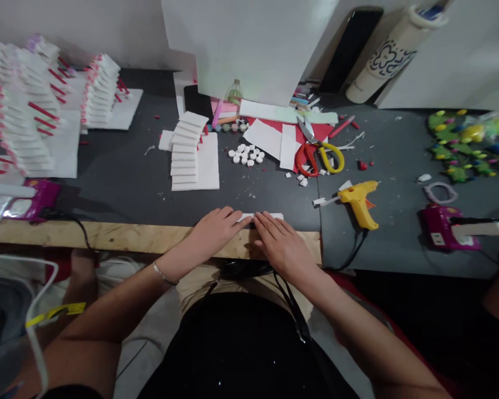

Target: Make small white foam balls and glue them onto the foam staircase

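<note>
Resting on a narrow white strip (246, 215) at the near edge of the dark desk (128, 202) are a person's two bare hands, their fingertips almost meeting. The left hand (217, 231) has its fingers bent close together; the right hand (285, 246) lies flatter, fingers side by side. Whether either pinches the strip, I cannot tell. To the right is a yellow glue gun (360, 204). Beyond the hands, a stepped white model (186, 155) stands left of a cluster of small white discs (246, 154), with red-and-yellow-handled scissors (315, 142) farther right. At the back, a patterned bottle (385, 64) leans beside a dark phone (351, 50).
</note>
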The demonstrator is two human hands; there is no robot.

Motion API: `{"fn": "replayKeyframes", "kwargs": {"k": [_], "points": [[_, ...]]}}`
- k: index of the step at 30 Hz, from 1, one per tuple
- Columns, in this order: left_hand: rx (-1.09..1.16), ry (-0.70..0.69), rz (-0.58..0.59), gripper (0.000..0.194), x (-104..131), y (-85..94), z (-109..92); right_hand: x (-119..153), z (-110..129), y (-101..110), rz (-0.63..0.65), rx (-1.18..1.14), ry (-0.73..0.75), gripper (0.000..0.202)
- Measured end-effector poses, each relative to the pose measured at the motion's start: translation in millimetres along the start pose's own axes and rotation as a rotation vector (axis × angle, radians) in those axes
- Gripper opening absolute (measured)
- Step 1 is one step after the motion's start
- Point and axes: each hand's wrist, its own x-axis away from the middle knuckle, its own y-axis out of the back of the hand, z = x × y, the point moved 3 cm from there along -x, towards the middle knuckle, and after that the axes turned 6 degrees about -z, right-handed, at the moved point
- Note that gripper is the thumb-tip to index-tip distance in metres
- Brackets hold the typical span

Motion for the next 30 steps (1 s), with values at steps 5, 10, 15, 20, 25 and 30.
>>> {"fn": "replayKeyframes", "kwargs": {"k": [5,10,15,20,25,30], "points": [[-0.041,-0.008,0.008,0.046,5,-0.9,6,20,-14,0,-0.003,0.083,-0.092,0.050],[-0.026,0.160,-0.041,0.046,41,9.1,25,30,-19,3,-0.041,0.094,-0.134,0.053],[-0.110,0.320,-0.323,0.033,60,24.0,18,29,-18,1,-0.046,0.139,-0.109,0.048],[-0.053,0.043,-0.331,0.022,13,13.0,-14,25,-16,3,-0.047,0.228,-0.081,0.044],[-0.088,0.033,-0.146,0.015,-14,-5.2,-9,13,-20,9,-0.090,0.254,-0.066,0.035],[-0.114,-0.014,-0.095,0.015,-11,-6.3,-6,-4,-27,19,-0.125,0.278,0.015,0.020]]}}
